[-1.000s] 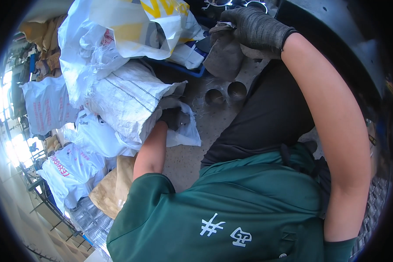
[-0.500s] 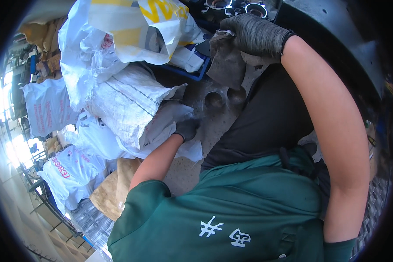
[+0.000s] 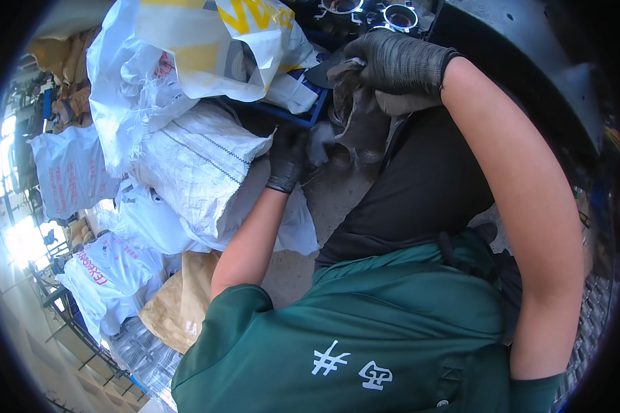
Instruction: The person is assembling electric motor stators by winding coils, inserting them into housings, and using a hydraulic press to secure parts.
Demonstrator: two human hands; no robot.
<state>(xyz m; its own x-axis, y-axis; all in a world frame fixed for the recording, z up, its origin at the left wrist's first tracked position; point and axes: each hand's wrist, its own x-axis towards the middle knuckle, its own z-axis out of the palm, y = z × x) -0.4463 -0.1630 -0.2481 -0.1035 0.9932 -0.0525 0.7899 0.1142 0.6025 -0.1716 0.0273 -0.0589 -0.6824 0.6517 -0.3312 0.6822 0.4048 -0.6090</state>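
Observation:
My right hand (image 3: 401, 67), in a dark grey knit glove, is closed around a crumpled grey cloth (image 3: 363, 120) that hangs below it. In a black glove, my left hand (image 3: 288, 157) is at the open end of a white woven sack (image 3: 200, 155), with its fingers curled. At its fingertips is a small blurred blue-grey piece (image 3: 320, 142), too smeared to name. Partly behind the cloth, round cup-like parts (image 3: 369, 155) are on the grey floor.
A blue crate (image 3: 317, 110) stands beyond my left hand, beneath a white and yellow plastic bag (image 3: 207, 48). Round metal-rimmed parts (image 3: 401, 17) sit at the top. Dark machinery (image 3: 523, 62) curves along the right. White bags (image 3: 114, 272) and brown paper (image 3: 182, 303) lie left.
My left hand has moved up and away from beside the sack, and a blue-grey piece now shows at its fingers. My right hand stays nearly in place while the cloth has shifted and bunched.

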